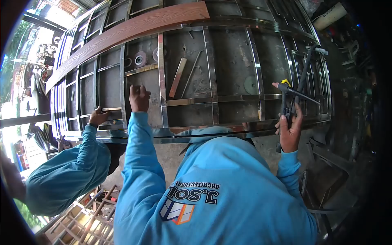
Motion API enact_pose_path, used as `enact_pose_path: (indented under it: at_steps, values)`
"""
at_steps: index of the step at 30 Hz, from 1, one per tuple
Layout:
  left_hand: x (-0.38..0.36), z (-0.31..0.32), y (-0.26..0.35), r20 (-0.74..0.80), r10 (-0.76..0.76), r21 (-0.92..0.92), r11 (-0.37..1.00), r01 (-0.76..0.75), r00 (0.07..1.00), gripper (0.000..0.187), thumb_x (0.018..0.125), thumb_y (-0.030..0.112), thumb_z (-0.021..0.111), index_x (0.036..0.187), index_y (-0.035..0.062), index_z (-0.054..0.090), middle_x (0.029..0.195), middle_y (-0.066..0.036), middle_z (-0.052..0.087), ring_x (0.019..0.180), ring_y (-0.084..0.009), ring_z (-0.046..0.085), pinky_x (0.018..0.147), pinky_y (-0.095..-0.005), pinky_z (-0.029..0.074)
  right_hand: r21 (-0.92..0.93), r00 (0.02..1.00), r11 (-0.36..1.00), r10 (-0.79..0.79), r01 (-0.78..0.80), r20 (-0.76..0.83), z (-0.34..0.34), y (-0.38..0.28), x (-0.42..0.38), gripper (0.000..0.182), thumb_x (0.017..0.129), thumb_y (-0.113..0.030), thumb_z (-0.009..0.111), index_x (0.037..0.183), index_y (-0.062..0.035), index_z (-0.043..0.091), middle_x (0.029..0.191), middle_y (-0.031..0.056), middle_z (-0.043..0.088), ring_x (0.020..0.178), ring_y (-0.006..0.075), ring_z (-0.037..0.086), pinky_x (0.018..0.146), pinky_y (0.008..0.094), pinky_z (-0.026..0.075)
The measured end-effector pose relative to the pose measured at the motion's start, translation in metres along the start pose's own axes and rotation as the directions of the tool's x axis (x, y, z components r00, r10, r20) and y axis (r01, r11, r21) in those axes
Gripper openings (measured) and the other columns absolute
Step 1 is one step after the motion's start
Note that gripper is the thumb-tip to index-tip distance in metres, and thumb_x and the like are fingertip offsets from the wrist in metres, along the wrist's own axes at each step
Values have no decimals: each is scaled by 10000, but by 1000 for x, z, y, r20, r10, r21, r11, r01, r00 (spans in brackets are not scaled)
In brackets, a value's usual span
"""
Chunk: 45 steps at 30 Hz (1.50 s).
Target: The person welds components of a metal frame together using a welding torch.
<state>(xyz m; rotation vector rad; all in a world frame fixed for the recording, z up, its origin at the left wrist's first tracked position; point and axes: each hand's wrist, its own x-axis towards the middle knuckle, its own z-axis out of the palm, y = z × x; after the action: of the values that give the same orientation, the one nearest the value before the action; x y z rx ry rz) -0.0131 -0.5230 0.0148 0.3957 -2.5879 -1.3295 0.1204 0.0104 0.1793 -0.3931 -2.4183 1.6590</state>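
My right hand (290, 127) is wrapped around the handle of a TIG welding torch (301, 94), with a pink nozzle at its left end and a long black cap to the right. The torch is above the right part of a shiny metal frame (232, 98). My left hand (139, 99) reaches over the frame's near middle, its fingers curled; what they hold, if anything, is hidden. Left of it, another person's hand (98, 117) is at the frame's near left. A wood-grain plank (134, 30) lies across the frame's far left bars.
Between the bars lie a grinding disc (140, 59), a short flat strip (178, 77), a thin rod (191, 74) and a round greenish disc (250, 85). A black hose (307, 65) runs over the frame's right end. Metal pieces (330, 157) stand at the lower right.
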Motion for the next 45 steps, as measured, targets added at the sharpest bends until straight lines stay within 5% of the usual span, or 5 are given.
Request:
enact_pose_path:
  at_steps: [17, 20, 28, 33, 45]
  values:
    - [-9, 88, 80, 314, 45, 558, 799, -223, 948, 300, 966, 139, 565, 1237, 161, 691, 1097, -171, 726, 901, -365, 719, 762, -440, 579, 213, 989, 976, -73, 44, 130, -26, 11, 35, 625, 1009, -139, 616, 1545, -110, 296, 927, 44, 605, 627, 62, 569, 482, 207, 465]
    - [40, 54, -15, 71, -169, -683, 710, 171, 983, 317, 875, -8, 585, 1174, 53, 669, 946, -101, 691, 669, -200, 670, 532, -333, 503, 224, 992, 973, -73, 48, 103, -50, 18, 37, 594, 1015, -153, 612, 1521, -89, 307, 913, 44, 615, 614, 61, 567, 481, 211, 468]
    - [88, 47, -115, 264, -6, -867, 438, 240, 964, 187, 1015, 160, 541, 1191, 116, 588, 978, -158, 704, 778, -276, 683, 642, -375, 551, 269, 985, 963, 39, 7, -166, -125, 30, 47, 592, 1026, -223, 606, 1523, -115, 303, 1003, 82, 650, 669, 95, 612, 500, 232, 509]
    - [27, 135, 6, 293, 266, 564, 728, -390, 918, 254, 1019, 155, 478, 1089, 90, 713, 1093, -93, 735, 1010, -286, 696, 872, -360, 541, 324, 945, 945, 151, -51, -292, -148, 27, 55, 570, 1028, -241, 598, 1513, -124, 322, 1016, 92, 646, 670, 108, 615, 503, 247, 517]
    - [86, 37, -74, -42, -241, -710, 690, 141, 970, 459, 997, 60, 380, 1435, -36, 478, 1365, -182, 594, 1170, -277, 627, 938, -368, 528, 319, 936, 943, 192, -93, -296, -149, 44, 55, 584, 1013, -278, 629, 1512, -171, 344, 996, 87, 642, 665, 118, 606, 498, 250, 486]
